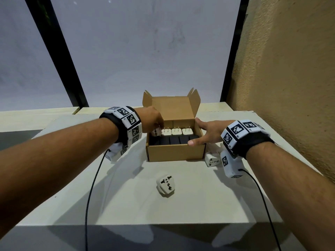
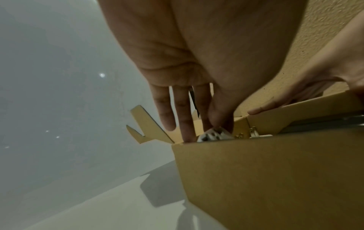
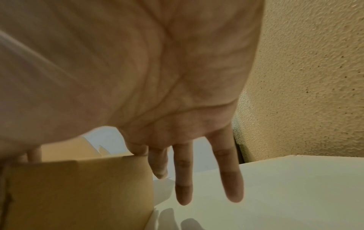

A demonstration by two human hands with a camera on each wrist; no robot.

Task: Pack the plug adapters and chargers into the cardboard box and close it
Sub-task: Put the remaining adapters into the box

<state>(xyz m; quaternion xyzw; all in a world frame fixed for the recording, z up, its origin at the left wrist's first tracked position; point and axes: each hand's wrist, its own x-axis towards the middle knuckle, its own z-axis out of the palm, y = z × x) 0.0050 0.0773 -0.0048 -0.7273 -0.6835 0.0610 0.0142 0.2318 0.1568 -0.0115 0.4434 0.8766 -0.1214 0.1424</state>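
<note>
Left hand [image 1: 154, 120] pinches a white plug adapter [image 1: 156, 132] between thumb and fingers at the far left corner of the open cardboard box [image 1: 175, 153], just over the rim, beside a back row of three white chargers [image 1: 176, 131] and a front row of black chargers [image 1: 174, 140]. Right hand [image 1: 208, 131] lies spread with straight fingers along the box's right wall, its thumb on the front right corner. Two more white adapters sit on the white table [image 1: 126, 196]: one [image 1: 165, 185] in front of the box, another [image 1: 212, 160] near its right front corner, under the right wrist.
</note>
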